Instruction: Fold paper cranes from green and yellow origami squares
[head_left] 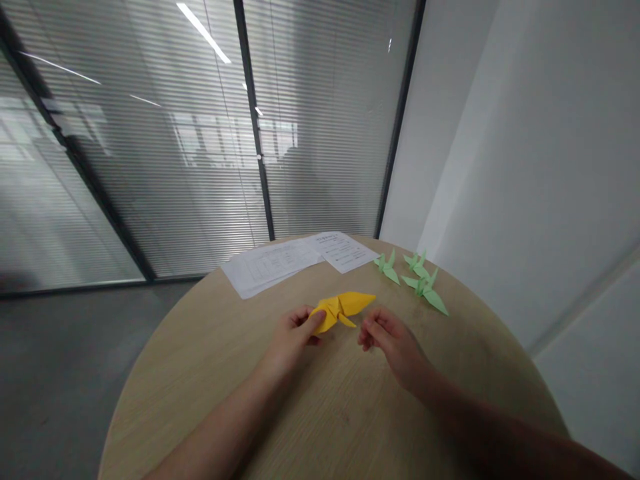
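A yellow origami crane [345, 305] is held above the table, its long points spread to the right. My left hand [301, 326] pinches its left end between thumb and fingers. Just right of the crane, my right hand [384, 331] is closed with its fingers curled and thumb against them. A small gap separates it from the paper, and nothing shows in it.
Beyond my right hand, three green origami cranes stand on the round wooden table [200, 373]: a left one [389, 268], a back one [418, 265] and a front one [427, 291]. Printed sheets [280, 261] lie at the far edge. A white wall [565, 167] borders the right.
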A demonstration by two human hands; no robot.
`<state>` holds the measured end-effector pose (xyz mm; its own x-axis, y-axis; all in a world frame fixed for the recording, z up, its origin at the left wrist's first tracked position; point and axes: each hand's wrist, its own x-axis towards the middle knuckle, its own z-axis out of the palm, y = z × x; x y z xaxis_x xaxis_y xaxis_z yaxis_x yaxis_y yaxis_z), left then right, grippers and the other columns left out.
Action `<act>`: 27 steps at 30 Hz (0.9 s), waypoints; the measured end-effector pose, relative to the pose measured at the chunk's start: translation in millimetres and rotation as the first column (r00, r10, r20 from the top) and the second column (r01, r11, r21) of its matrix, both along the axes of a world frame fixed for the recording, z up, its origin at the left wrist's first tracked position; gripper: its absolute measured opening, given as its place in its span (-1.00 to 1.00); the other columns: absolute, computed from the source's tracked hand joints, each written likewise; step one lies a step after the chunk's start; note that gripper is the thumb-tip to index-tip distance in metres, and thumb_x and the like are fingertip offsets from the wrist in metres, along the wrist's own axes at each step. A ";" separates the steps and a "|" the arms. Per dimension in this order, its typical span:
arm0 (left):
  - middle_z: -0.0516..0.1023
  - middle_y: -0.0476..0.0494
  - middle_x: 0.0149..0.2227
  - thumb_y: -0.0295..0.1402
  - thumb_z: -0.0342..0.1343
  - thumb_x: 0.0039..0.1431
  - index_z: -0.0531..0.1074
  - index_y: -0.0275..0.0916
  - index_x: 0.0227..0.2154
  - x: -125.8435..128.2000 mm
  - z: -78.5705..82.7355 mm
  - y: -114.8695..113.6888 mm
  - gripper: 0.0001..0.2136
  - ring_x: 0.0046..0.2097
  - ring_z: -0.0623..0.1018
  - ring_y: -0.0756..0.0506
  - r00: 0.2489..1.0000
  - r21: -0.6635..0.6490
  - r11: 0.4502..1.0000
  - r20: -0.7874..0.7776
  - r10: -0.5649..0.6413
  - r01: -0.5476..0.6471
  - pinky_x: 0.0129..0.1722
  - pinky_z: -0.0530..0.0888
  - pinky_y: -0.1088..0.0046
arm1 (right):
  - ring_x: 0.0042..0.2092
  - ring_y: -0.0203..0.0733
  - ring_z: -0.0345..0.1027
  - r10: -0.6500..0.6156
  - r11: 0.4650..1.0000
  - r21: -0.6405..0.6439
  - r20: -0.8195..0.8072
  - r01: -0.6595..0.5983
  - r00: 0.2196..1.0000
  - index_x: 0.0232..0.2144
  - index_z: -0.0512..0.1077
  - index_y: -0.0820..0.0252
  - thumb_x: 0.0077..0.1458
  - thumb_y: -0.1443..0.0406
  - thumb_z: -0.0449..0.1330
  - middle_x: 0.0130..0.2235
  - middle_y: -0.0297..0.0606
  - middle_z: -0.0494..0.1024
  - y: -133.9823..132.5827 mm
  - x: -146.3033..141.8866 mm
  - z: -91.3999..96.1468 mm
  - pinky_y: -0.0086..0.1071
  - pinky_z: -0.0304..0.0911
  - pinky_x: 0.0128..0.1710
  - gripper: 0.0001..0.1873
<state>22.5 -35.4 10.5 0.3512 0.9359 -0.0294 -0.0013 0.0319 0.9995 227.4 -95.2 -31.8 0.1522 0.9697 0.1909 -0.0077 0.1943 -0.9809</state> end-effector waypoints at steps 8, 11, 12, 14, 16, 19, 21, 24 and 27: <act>0.52 -0.08 -0.45 -0.04 0.16 0.19 0.59 -0.27 -0.42 7.6 -9.8 -6.4 -0.64 -0.39 0.47 -0.07 0.957 0.248 0.954 -0.275 -0.098 0.169 -0.40 0.39 0.44 | -0.25 -0.16 0.54 -0.116 0.970 0.240 0.298 0.043 0.948 -0.24 0.50 0.08 0.14 0.18 0.32 -0.27 -0.25 0.63 -7.0 -3.7 -2.1 -0.31 0.44 -0.24 -0.84; 0.54 -0.09 -0.40 -0.11 0.18 0.23 0.54 -0.25 -0.37 3.9 -9.9 -8.0 -0.71 -0.36 0.50 -0.09 0.923 0.411 0.907 -0.378 0.077 0.092 -0.41 0.41 0.44 | -0.28 -0.17 0.54 -0.208 0.946 0.310 0.367 0.091 0.907 -0.28 0.54 0.09 0.19 0.23 0.28 -0.29 -0.23 0.63 -4.5 1.2 0.0 -0.32 0.44 -0.26 -0.92; 0.56 -0.10 -0.35 -0.14 0.20 0.23 0.53 -0.25 -0.32 1.7 -8.5 -8.2 -0.75 -0.34 0.52 -0.10 0.915 0.479 0.876 -0.377 0.144 0.060 -0.40 0.43 0.43 | -0.28 -0.17 0.53 -0.231 0.935 0.341 0.387 0.094 0.893 -0.28 0.55 0.09 0.20 0.25 0.27 -0.30 -0.23 0.63 -4.0 2.8 1.6 -0.33 0.44 -0.26 -0.93; 0.59 -0.15 -0.21 -0.22 0.23 0.23 0.54 -0.22 -0.16 -2.8 -4.3 -8.8 -0.79 -0.25 0.56 -0.12 0.913 0.626 0.776 -0.356 0.200 0.074 -0.33 0.50 0.40 | -0.31 -0.20 0.52 -0.269 0.908 0.410 0.424 0.081 0.865 -0.30 0.56 0.10 0.21 0.29 0.27 -0.33 -0.25 0.63 -4.3 4.7 5.3 -0.35 0.42 -0.29 -0.94; 0.59 -0.19 -0.08 -0.30 0.21 0.27 0.55 -0.17 -0.04 -6.0 0.1 -10.0 -0.77 -0.12 0.59 -0.15 0.921 0.753 0.634 -0.353 0.166 0.174 -0.18 0.56 0.32 | -0.33 -0.22 0.50 -0.277 0.880 0.473 0.457 0.033 0.845 -0.31 0.56 0.10 0.22 0.33 0.27 -0.34 -0.26 0.61 -6.7 4.4 9.1 -0.37 0.40 -0.31 -0.94; 0.60 -0.20 -0.08 -0.39 0.18 0.31 0.60 -0.14 -0.05 -6.4 2.0 -11.9 -0.80 -0.04 0.59 -0.16 0.919 0.847 0.454 -0.371 0.132 0.276 -0.05 0.56 0.25 | -0.31 -0.23 0.50 -0.256 0.832 0.550 0.497 -0.073 0.829 -0.29 0.55 0.10 0.23 0.37 0.26 -0.35 -0.28 0.60 -12.0 1.4 13.2 -0.38 0.39 -0.30 -0.92; 0.60 -0.20 -0.12 -0.44 0.18 0.30 0.62 -0.17 -0.14 -5.1 0.3 -12.6 -0.84 -0.08 0.61 -0.15 0.918 0.876 0.392 -0.364 0.154 0.282 -0.07 0.57 0.27 | -0.30 -0.24 0.50 -0.247 0.799 0.589 0.508 -0.123 0.826 -0.26 0.55 0.10 0.24 0.40 0.25 -0.34 -0.29 0.60 -14.6 -0.2 14.7 -0.39 0.39 -0.28 -0.90; 0.61 -0.20 -0.16 -0.45 0.18 0.31 0.64 -0.19 -0.21 -3.9 -1.7 -13.3 -0.87 -0.12 0.61 -0.14 0.918 0.896 0.348 -0.353 0.180 0.276 -0.12 0.58 0.30 | -0.31 -0.24 0.50 -0.247 0.782 0.607 0.513 -0.144 0.822 -0.23 0.55 0.10 0.24 0.41 0.24 -0.34 -0.28 0.61 -15.9 -0.4 15.8 -0.39 0.38 -0.29 -0.87; 0.61 -0.19 -0.18 -0.46 0.19 0.31 0.64 -0.20 -0.23 -4.7 0.7 -14.0 -0.88 -0.12 0.61 -0.14 0.923 0.906 0.325 -0.340 0.181 0.270 -0.14 0.57 0.32 | -0.32 -0.23 0.50 -0.259 0.794 0.595 0.514 -0.122 0.818 -0.25 0.56 0.10 0.25 0.39 0.25 -0.34 -0.27 0.61 -15.4 1.1 16.8 -0.38 0.38 -0.31 -0.89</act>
